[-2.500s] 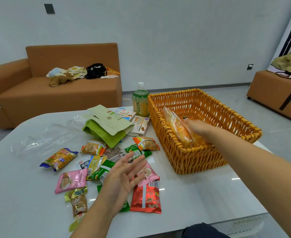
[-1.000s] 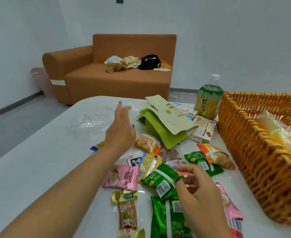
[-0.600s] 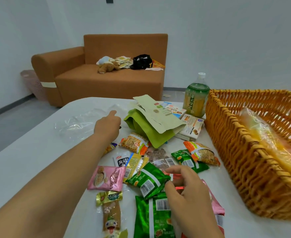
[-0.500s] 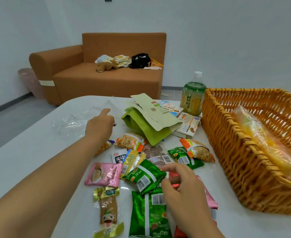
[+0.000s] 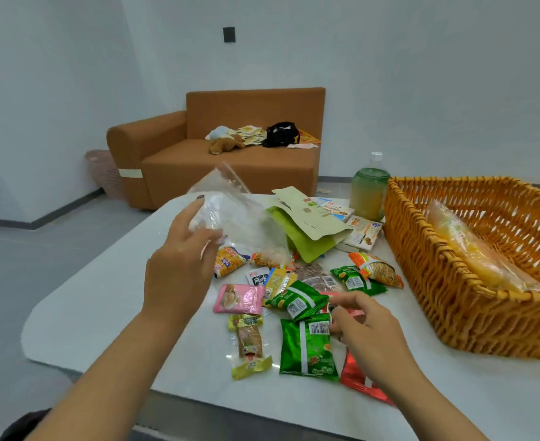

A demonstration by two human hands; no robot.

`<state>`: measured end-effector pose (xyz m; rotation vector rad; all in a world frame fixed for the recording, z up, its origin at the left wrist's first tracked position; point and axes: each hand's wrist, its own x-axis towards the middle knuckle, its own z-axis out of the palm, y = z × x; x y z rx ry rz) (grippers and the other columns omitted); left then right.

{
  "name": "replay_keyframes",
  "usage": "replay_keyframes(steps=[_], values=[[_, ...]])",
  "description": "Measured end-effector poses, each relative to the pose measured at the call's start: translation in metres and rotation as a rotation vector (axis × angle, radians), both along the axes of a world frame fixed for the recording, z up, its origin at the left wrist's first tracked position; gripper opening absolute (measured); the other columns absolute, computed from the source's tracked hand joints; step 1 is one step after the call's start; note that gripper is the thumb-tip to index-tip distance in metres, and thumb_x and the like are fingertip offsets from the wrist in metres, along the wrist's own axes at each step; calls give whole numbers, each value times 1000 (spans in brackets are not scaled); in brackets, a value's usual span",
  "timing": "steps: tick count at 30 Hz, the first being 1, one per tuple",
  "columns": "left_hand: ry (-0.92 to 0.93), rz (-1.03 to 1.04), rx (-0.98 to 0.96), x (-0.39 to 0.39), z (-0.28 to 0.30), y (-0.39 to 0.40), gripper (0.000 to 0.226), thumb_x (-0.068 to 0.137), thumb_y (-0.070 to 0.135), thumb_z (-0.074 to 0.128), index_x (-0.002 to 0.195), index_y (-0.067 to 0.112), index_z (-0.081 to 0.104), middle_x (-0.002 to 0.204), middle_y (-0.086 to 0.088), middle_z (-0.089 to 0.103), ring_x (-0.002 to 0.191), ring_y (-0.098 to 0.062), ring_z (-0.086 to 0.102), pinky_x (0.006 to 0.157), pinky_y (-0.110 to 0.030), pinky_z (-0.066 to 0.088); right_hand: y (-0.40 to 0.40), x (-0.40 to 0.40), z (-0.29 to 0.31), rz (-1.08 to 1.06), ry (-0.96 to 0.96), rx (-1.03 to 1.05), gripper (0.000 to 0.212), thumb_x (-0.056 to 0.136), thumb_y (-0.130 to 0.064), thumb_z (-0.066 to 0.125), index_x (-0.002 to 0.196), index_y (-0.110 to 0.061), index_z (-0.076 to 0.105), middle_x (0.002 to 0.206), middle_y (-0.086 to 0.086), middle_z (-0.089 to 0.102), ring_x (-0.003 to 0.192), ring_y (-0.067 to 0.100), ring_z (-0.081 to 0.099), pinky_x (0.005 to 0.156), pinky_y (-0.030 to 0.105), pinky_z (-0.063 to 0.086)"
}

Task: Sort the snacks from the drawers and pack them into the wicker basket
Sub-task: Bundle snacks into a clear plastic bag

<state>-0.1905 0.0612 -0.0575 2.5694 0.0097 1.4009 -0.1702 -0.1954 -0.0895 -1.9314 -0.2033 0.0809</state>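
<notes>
Left hand (image 5: 179, 249) raised above table (image 5: 103, 307), fingers curled round clear plastic bag (image 5: 230, 214), bag lifted off surface. Right hand (image 5: 362, 326) low over snack pile, fingers bent, pinching edge of red packet (image 5: 354, 313) beside green packet (image 5: 307, 345). Pink packet (image 5: 238, 299) and other small snacks scattered in middle of table. Wicker basket (image 5: 459, 300) at right, long yellow snack bag (image 5: 472, 246) inside it. Green bottle (image 5: 369, 189) behind basket corner.
</notes>
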Motion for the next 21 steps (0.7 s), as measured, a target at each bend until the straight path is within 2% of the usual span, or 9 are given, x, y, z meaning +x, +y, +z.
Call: replay_keyframes(steps=[3,5,6,9,11,14,17,19,21], values=[[-42,-174,-194,-47,-14,-26,15,83,10,68,96,13,75,142,-9,52,108,-3,63,86,-19,53,-4,-10,-2,0,187,107,10,95,-25,53,101,-21,59,101,2,66,83,17,69,78,37,57],[-51,-254,-247,-69,-24,-41,17,80,7,68,95,13,75,142,-8,51,110,15,54,89,-11,49,-5,-15,-6,30,354,247,26,97,-35,51,113,-15,56,108,7,66,86,24,69,77,40,58],[-48,-285,-269,-78,-28,-47,19,79,5,69,95,13,75,141,-8,52,109,18,54,89,-10,49,-6,-18,-7,38,434,356,32,97,-38,50,117,-13,56,110,10,66,88,28,69,77,42,58],[-26,-369,-318,-94,-34,-56,21,80,3,76,97,16,75,143,-5,50,111,12,57,87,-12,51,-13,-27,-6,50,564,736,39,100,-37,42,123,-10,58,116,18,66,100,38,65,82,47,56],[31,-438,-302,-101,-36,-58,24,81,12,73,103,19,73,149,-2,45,124,4,52,90,-22,53,-21,-31,-1,56,553,905,43,99,-39,41,122,-8,60,114,18,65,98,38,64,77,45,57],[126,-512,-298,-109,-37,-60,27,82,21,69,108,26,71,155,9,36,139,-9,41,95,-36,50,-34,-36,2,4,457,1021,39,98,-34,43,122,-7,58,115,20,67,101,37,64,79,48,58],[149,-540,-302,-117,-35,-60,28,81,19,68,105,33,70,155,14,35,141,-9,37,99,-31,47,-49,-39,0,-82,362,1120,46,101,-41,36,134,-13,53,121,16,66,113,35,61,97,57,47],[175,-546,-287,-121,-37,-55,37,80,11,64,103,40,68,154,16,35,140,-6,37,102,-22,45,-58,-40,4,-121,317,1148,58,97,-56,31,128,-14,56,117,11,69,109,32,64,95,53,48],[211,-537,-306,-125,-39,-47,48,76,3,58,104,42,66,152,20,36,140,-4,36,103,-23,42,-65,-44,9,-117,308,1128,65,92,-64,30,123,-13,57,113,7,71,105,29,67,91,49,49]])
